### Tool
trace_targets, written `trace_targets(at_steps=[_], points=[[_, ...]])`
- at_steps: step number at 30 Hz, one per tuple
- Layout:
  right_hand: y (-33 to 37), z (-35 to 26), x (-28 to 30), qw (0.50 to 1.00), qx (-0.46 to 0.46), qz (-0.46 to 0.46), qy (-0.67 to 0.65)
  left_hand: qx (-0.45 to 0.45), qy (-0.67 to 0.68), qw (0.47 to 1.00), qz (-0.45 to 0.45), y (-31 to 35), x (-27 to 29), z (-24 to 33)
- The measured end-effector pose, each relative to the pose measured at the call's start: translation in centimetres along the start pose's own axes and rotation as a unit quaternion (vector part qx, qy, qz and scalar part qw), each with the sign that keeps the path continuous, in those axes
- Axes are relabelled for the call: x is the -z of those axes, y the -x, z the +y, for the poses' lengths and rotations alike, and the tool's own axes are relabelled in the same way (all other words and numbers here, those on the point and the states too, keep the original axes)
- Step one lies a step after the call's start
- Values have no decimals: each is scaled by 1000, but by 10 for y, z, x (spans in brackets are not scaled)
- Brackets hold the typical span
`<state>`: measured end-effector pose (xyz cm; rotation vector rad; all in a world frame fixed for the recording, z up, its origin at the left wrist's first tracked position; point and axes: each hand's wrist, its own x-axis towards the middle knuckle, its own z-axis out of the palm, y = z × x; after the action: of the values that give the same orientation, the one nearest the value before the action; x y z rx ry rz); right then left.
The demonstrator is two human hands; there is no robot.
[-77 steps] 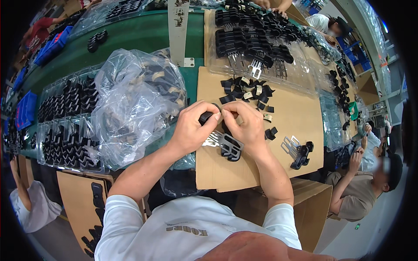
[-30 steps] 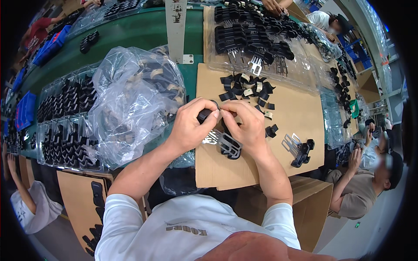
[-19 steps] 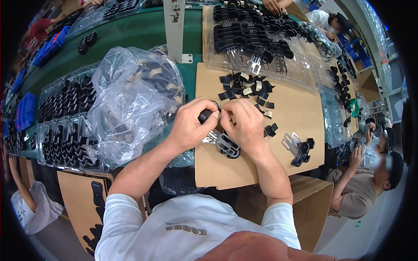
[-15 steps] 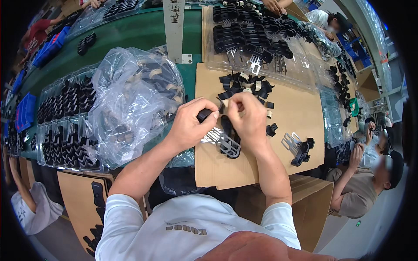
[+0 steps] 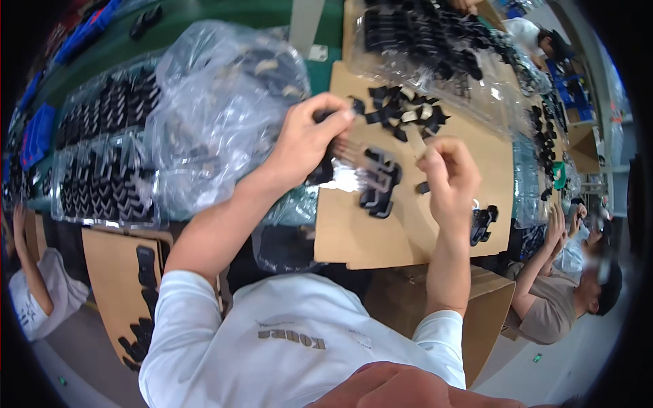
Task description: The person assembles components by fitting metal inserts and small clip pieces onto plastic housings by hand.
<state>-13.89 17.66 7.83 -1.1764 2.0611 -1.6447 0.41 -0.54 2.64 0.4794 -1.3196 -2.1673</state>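
My left hand [image 5: 306, 139] is closed on a black clip with metal prongs [image 5: 348, 153], blurred by motion; fingers hide part of its black body. My right hand [image 5: 452, 177] is pinched, apart from the left, over the cardboard sheet [image 5: 408, 234]. A pale blur shows by its fingertips; whether it holds something I cannot make out. Another black clip [image 5: 379, 183] lies between my hands. Beyond them is a heap of small curved black pads [image 5: 401, 109], some with beige faces. A further black clip [image 5: 484, 226] lies right of my right hand.
A clear plastic bag [image 5: 211, 129] bulges left of my left arm, beside clear trays of black parts [image 5: 102, 173]. More stacked black clips [image 5: 415, 37] fill a tray at the back right. A cardboard box [image 5: 476, 299] stands below the sheet's edge. Other people are at both sides.
My hands were close together and have moved apart, the right one to the right, the left slightly up and right. The view has shifted, so the table appears higher.
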Motion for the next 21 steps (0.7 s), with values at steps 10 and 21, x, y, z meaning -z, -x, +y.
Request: trace_targets(at_steps=[10,21], points=[[66,-9,-67,858,365,-268,242,-37,-66,997,-4,-2,1,-4],[86,-4,-89,761,408,-347,366,-44,-109,993,-5,-1,2,-4]])
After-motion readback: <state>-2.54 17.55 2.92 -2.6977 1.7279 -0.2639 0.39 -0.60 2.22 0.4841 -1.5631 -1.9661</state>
